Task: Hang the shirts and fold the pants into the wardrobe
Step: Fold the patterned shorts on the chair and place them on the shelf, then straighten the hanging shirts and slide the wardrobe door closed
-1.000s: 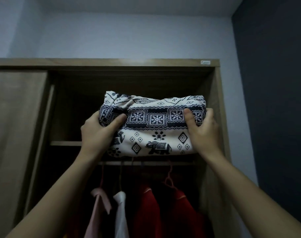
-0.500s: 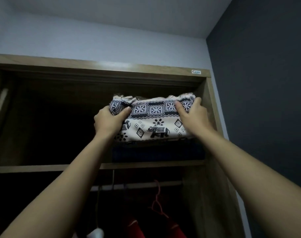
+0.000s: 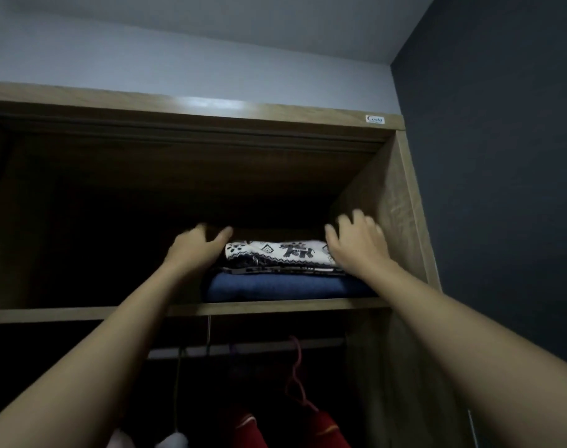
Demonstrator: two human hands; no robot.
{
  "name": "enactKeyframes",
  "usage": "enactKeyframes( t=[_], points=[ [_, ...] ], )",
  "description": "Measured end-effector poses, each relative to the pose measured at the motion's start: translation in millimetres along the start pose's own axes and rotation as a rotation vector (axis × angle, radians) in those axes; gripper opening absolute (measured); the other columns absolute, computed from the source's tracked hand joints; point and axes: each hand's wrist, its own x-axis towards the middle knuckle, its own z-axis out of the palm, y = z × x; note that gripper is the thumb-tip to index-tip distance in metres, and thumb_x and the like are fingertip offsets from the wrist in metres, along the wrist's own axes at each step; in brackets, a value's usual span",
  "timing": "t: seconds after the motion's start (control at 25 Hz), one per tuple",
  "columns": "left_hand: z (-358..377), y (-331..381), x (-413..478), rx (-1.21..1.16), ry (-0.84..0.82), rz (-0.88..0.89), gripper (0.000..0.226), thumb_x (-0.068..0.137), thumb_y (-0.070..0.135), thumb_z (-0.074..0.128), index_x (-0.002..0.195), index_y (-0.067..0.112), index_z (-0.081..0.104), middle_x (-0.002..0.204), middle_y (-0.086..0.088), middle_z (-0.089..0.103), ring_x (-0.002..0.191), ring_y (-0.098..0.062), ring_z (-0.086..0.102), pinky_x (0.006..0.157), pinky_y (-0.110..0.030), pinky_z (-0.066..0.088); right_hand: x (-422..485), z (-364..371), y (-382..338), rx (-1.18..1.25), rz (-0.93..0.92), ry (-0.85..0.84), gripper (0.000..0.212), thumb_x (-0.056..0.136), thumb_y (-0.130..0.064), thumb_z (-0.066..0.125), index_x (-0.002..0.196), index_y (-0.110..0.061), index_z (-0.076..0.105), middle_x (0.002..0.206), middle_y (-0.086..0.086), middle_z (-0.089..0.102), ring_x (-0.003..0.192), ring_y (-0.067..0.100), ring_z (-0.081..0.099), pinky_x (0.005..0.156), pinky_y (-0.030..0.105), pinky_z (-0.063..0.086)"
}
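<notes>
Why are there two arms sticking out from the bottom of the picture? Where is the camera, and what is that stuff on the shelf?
Those arms belong to a person, not a machine. The camera sits on the person's head, so you see what they see as they look up into a wooden wardrobe. On the upper shelf lies a folded dark blue garment. On top of it lie folded white pants with a dark printed pattern. The left hand is at the left end of the pants and the right hand at the right end. Their fingers are loose, and neither hand grips anything. Below the shelf, hangers on a rail carry red shirts.
</notes>
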Motion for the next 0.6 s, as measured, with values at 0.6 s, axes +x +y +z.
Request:
enactKeyframes(
  t=[0.6],
  points=[
    [-16.1,-10.7,-24.6,0.296,-0.289,0.479,0.055,0.088,0.057,0.046,0.14,0.048,0.03,0.141,0.001,0.049,0.122,-0.021,0.051,0.101,-0.04,0.043,0.0,-9.3,14.4,-0.226,-0.145,-0.673,0.064,0.092,-0.022,0.035,0.15,-0.019,0.007,0.151,0.016,0.028,0.135,0.032,0.034,0.109,0.04,0.032]
  ],
)
